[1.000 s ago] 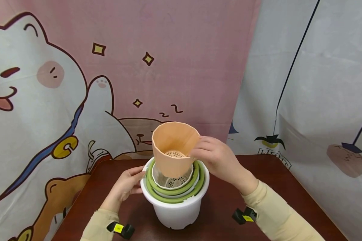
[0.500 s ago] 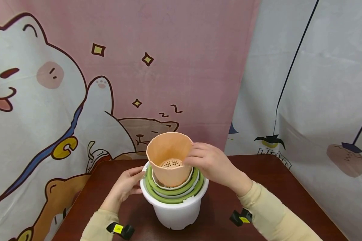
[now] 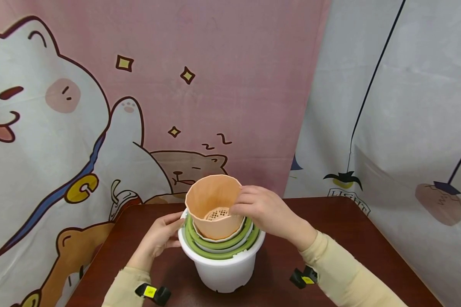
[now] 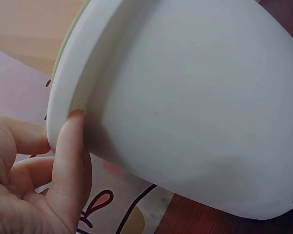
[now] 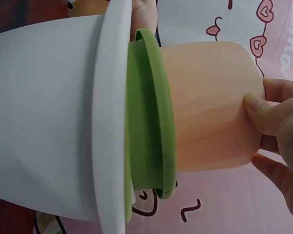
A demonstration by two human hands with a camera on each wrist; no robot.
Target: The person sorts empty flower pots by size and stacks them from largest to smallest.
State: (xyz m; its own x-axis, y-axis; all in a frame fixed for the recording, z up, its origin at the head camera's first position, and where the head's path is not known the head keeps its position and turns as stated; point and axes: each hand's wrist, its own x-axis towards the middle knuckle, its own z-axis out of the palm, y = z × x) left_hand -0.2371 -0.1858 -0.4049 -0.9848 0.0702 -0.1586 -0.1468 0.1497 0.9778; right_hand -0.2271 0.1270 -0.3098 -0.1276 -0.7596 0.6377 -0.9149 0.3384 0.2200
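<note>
A large white flower pot (image 3: 224, 273) stands upright on the table, holding a nest of smaller pots. Green rims (image 3: 219, 256) and pale ones show inside it. An orange flower pot (image 3: 211, 192) with a perforated bottom sits partly down in the innermost pale pot, its upper part standing well above the green rim. My right hand (image 3: 265, 213) pinches the orange pot's rim at its right side, thumb outside in the right wrist view. My left hand (image 3: 163, 234) grips the white pot's rim on the left, the thumb (image 4: 71, 156) under the lip.
The dark red-brown table (image 3: 307, 256) extends around the white pot. Behind it hangs a pink cloth (image 3: 230, 85) printed with cartoon animals, with a grey-white cloth (image 3: 407, 106) to the right. A black wrist camera (image 3: 305, 277) sits at the right sleeve.
My right hand has lowered the orange pot, slightly leftward, into the innermost pale pot, whose perforated bottom is now hidden. My left hand has stayed on the white rim.
</note>
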